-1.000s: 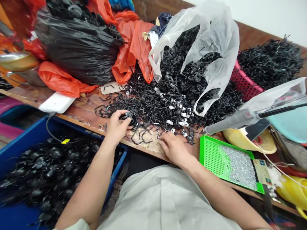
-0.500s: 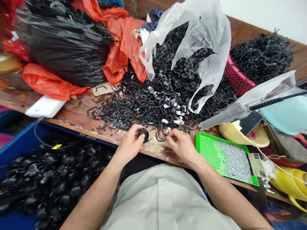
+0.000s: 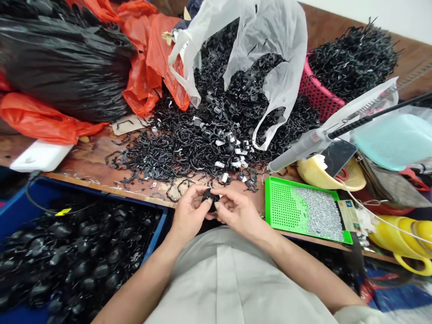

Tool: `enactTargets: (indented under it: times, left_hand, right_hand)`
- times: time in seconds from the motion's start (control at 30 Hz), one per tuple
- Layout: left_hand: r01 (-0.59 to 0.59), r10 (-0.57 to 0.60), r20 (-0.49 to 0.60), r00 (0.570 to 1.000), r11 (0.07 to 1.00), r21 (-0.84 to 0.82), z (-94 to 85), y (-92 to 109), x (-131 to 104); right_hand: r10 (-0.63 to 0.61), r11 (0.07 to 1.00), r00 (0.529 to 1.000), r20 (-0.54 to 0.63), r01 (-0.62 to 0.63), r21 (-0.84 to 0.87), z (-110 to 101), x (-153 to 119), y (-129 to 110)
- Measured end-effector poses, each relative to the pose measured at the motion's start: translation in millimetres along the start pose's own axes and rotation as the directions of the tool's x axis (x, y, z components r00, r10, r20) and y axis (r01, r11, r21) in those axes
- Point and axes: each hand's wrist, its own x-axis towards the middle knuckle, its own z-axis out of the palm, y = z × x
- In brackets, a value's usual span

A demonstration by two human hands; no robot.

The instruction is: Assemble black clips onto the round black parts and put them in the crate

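Note:
Close to my body, at the table's front edge, my left hand (image 3: 192,211) is closed on a small round black plastic part (image 3: 209,196). My right hand (image 3: 238,211) meets it from the other side, thumb and fingers pinched at the same part. Whether a smaller piece sits between the right fingertips is hidden. Just beyond the hands lies a heap of thin black plastic pieces (image 3: 162,153), with several small white pieces (image 3: 224,177) scattered on its near side.
A green tray (image 3: 270,204) of small metal bits stands at right, below a grey electric screwdriver (image 3: 300,150). A blue bin (image 3: 162,225) of round black parts is at lower left. Behind are a white plastic bag (image 3: 280,27), pink basket (image 3: 313,85) and black bag (image 3: 67,67).
My right hand has moved left from the white pieces to meet my left hand at the black part. Both hands are now together nearer my body. The view has shifted slightly right.

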Motion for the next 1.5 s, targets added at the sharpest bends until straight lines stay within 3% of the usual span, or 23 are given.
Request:
enactTargets:
  times: [0.1, 0.2, 0.33, 0.5, 0.57, 0.63, 0.7, 0.77, 0.83, 0.9, 1.03, 1.17, 1.3, 1.4, 1.5]
  left_hand:
    - [0.008, -0.008, 0.008, 1.0, 1.0, 0.018, 1.6, 1, -1]
    - [0.026, -0.026, 0.013, 1.0, 1.0, 0.002, 3.9, 0, -2]
    - [0.05, -0.049, 0.031, 0.998, 0.998, -0.036, 3.6, -2, -6]
    - [0.028, -0.027, 0.051, 0.998, 0.999, -0.015, -2.9, -4, -12]
    - [0.02, -0.02, 0.014, 1.0, 0.999, 0.039, -6.5, -3, -13]
    - [0.034, -0.031, -0.028, 0.999, 0.995, 0.095, -10.4, -2, -14]
    - [0.049, -0.043, -0.054, 0.998, 0.992, 0.118, -14.1, 0, -15]
    - [0.048, -0.045, -0.036, 0.998, 0.994, 0.095, -16.7, 1, -16]
    - [0.044, -0.045, 0.034, 0.998, 0.998, 0.042, -17.6, 1, -19]
    - [0.059, -0.056, 0.113, 0.992, 0.998, -0.023, -16.6, 0, -20]
    - [0.181, -0.134, 0.212, 0.968, 0.958, -0.22, -11.4, 3, -18]
    - [0.223, -0.152, 0.199, 0.968, 0.883, -0.413, -6.1, 7, -6]
    - [0.198, -0.134, 0.171, 0.976, 0.871, -0.45, -4.7, 5, 3]
    - [0.189, -0.133, 0.161, 0.978, 0.892, -0.411, -3.1, 3, 1]
    - [0.141, -0.081, 0.148, 0.986, 0.876, -0.46, 3.6, 2, -5]
  right_hand:
    - [-0.058, 0.996, 0.993, -0.102, 0.05, -0.08, -1, -1, 1]
    - [-0.11, 0.978, 0.987, -0.119, 0.087, -0.188, 1, -3, 4]
    - [-0.157, 0.948, 0.987, -0.037, 0.14, -0.286, 4, -12, 6]
    - [-0.123, 0.97, 0.977, 0.172, 0.155, -0.186, -2, -16, 0]
    - [-0.074, 0.983, 0.981, 0.179, 0.102, -0.155, -8, -6, 1]
    - [-0.046, 0.96, 0.991, 0.124, 0.078, -0.268, -14, 7, 6]
    - [-0.053, 0.854, 0.995, 0.08, 0.087, -0.512, -16, 19, 12]
    - [-0.029, 0.679, 0.996, 0.082, 0.08, -0.73, -15, 26, 17]
    - [0.009, 0.544, 0.998, 0.066, 0.051, -0.838, -13, 28, 19]
    - [-0.029, 0.502, 0.999, 0.025, 0.036, -0.864, -14, 27, 17]
    - [-0.236, 0.578, 0.971, -0.029, 0.116, -0.808, -25, 25, 11]
    - [-0.298, 0.562, 0.951, 0.083, 0.245, -0.79, -33, 17, 13]
    - [-0.378, 0.549, 0.908, 0.182, 0.378, -0.745, -35, 4, 20]
    - [-0.387, 0.693, 0.911, 0.143, 0.389, -0.607, -35, -3, 24]
    - [-0.269, 0.941, 0.958, -0.102, 0.239, -0.24, -30, -10, 24]
